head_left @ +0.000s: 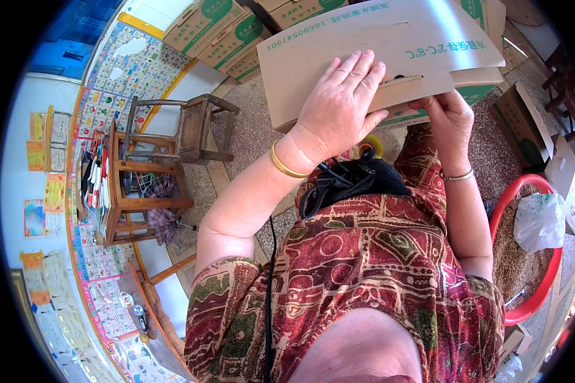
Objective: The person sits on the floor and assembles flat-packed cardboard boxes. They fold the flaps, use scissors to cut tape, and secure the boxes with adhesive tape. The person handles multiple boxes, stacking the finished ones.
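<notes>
A brown cardboard box with green print lies in front of me, its broad lid facing up and a cut slot along its near edge. My left hand rests flat on top of the lid, fingers stretched out and the thumb apart. At the box's near right edge, the fingers of my right hand are bent around the lid's lower flap, with the fingertips partly hidden under it. Between lid and front wall a narrow gap shows, so the lid does not sit fully flush.
Stacked cardboard boxes stand beyond on the left. A wooden chair and a shelf with papers are on my left. To the right are an opened carton and a red-rimmed tub of brown grainy stuff with a white plastic bag.
</notes>
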A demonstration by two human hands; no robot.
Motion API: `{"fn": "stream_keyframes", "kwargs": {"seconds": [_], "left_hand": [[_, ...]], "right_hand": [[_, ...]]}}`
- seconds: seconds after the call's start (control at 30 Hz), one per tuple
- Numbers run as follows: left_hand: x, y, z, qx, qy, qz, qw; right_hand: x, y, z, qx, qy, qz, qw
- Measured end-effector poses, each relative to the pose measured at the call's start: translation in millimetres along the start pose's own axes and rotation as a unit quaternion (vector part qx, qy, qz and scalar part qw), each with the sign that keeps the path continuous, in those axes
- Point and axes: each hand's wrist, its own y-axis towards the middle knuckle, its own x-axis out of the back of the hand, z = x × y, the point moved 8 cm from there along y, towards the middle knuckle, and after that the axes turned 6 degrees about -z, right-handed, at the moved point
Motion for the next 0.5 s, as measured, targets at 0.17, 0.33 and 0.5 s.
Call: {"fn": "stream_keyframes", "kwargs": {"seconds": [0.17,0.33,0.5], "left_hand": [[-2,-2,-1,-0.002,-0.026,0.029,0.999],[-13,-2,-3,-0.003,0.032,0.063,0.998],[-25,-1,2,0.005,0.092,0.08,0.992]], "right_hand": [[-1,-11,-12,-0.025,0.089,-0.059,0.994],[-2,-15,-7,-0.05,0.218,-0.05,0.973],[39,-14,3,0.046,0.039,-0.033,0.998]]}}
